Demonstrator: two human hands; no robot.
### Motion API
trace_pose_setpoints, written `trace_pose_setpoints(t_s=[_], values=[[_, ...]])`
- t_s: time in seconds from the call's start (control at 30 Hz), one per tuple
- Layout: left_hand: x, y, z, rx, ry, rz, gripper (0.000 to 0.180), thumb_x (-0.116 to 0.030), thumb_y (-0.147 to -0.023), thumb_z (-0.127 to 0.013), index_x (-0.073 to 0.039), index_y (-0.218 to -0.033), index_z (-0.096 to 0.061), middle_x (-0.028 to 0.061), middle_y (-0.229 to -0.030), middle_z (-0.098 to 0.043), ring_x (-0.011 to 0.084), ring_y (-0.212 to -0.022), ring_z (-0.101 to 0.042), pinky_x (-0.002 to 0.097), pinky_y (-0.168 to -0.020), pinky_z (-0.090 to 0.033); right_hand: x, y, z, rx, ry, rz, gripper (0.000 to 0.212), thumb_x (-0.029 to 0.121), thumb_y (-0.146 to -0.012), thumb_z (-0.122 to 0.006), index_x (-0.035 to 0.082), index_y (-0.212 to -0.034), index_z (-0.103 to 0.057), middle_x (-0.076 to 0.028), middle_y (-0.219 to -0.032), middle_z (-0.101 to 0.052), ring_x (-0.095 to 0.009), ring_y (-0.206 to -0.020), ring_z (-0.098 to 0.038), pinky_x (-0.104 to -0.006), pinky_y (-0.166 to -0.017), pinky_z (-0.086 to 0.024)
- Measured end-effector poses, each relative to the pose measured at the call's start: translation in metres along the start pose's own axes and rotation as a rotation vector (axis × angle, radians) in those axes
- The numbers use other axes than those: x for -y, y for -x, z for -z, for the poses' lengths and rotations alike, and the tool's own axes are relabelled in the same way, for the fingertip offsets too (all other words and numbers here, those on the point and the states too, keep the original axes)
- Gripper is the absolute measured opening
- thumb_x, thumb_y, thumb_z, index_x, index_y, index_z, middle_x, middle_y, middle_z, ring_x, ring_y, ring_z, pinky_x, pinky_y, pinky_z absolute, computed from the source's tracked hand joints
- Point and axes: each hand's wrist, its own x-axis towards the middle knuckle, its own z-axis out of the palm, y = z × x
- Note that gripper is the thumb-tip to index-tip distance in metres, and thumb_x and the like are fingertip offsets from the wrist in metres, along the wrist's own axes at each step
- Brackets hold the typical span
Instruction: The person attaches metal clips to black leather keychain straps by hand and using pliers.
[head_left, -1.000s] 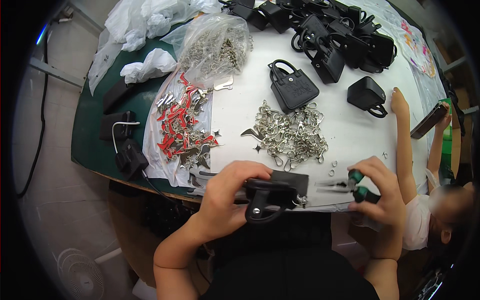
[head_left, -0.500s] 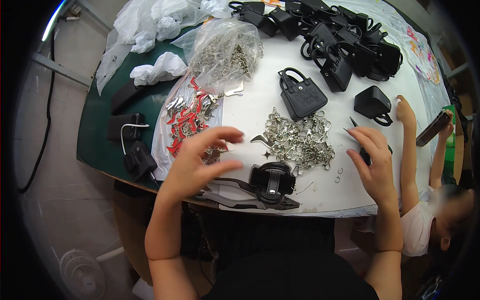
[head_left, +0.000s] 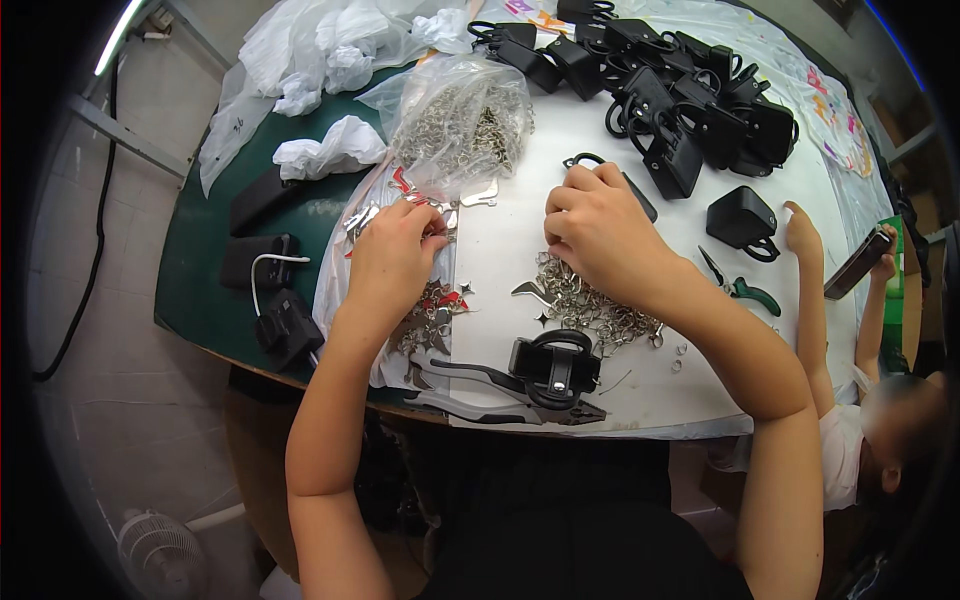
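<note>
The left hand (head_left: 392,255) rests with fingers curled, tips pressed into the red and silver charms (head_left: 425,300) spread under it; whether it pinches one I cannot tell. The right hand (head_left: 598,232) is closed over a small black bag (head_left: 630,192), hiding most of it; its handle loop points away from the person. Metal clasps (head_left: 585,305) lie just beneath the right wrist on the white surface (head_left: 500,260).

A strip of bare white sheet (head_left: 500,250) runs between the hands at frame centre. Below it, pliers (head_left: 500,385) and a small black bag (head_left: 555,365) block the counter's near edge; a bag pile (head_left: 680,100) crowds upper right.
</note>
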Motion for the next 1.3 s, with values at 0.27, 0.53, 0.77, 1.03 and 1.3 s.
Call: trace_pose_setpoints(t_s=[0.27,0.53,0.77,1.03,1.3], values=[[-0.001,0.002,0.008,-0.107,-0.048,-0.016,0.011,-0.014,-0.086,-0.069,-0.003,-0.087,-0.067,0.0109,-0.086,-0.067,0.0307,-0.085,-0.064,0.0422,-0.076,-0.050,0.004,0.026,0.044,-0.012,-0.821,-0.456,0.006,0.007,-0.089,-0.069,0.001,-0.089,-0.068,-0.007,-0.085,-0.069,-0.012,-0.076,-0.062,-0.0277,-0.069,-0.048],[-0.007,0.005,0.020,0.091,0.777,0.300,0.013,-0.007,-0.091,-0.070,0.004,-0.097,-0.069,0.0034,-0.083,-0.070,0.0061,-0.076,-0.063,0.0220,-0.069,-0.048,0.009,0.056,0.046,0.043,-1.502,-0.629,0.013,0.008,-0.094,-0.066,-0.002,-0.104,-0.066,-0.007,-0.090,-0.071,-0.006,-0.077,-0.062,-0.0206,-0.070,-0.050],[-0.016,0.007,0.022,0.157,1.028,0.412,0.012,-0.004,-0.089,-0.072,0.003,-0.098,-0.072,0.0066,-0.088,-0.072,0.0100,-0.073,-0.067,0.0213,-0.067,-0.054,0.015,0.068,0.039,0.010,-1.556,-0.644,0.017,0.003,-0.094,-0.066,-0.005,-0.108,-0.070,-0.008,-0.089,-0.071,-0.009,-0.078,-0.065,-0.0229,-0.073,-0.054],[-0.027,0.008,0.026,0.190,1.096,0.272,0.011,-0.006,-0.093,-0.067,0.002,-0.101,-0.069,0.0108,-0.096,-0.072,0.0163,-0.088,-0.071,0.0292,-0.080,-0.058,0.012,0.076,0.031,-0.096,-1.300,-0.475,0.016,0.002,-0.088,-0.072,-0.005,-0.102,-0.072,-0.010,-0.094,-0.074,-0.012,-0.086,-0.070,-0.0241,-0.081,-0.057],[-0.063,0.003,0.027,0.187,1.170,0.252,0.014,-0.011,-0.101,-0.057,0.001,-0.107,-0.060,0.0184,-0.103,-0.072,0.0201,-0.091,-0.072,0.0312,-0.083,-0.059,0.025,0.073,0.034,-0.146,-1.493,-0.663,0.016,0.003,-0.087,-0.074,-0.004,-0.102,-0.073,-0.008,-0.094,-0.073,-0.010,-0.085,-0.069,-0.0220,-0.078,-0.055]])
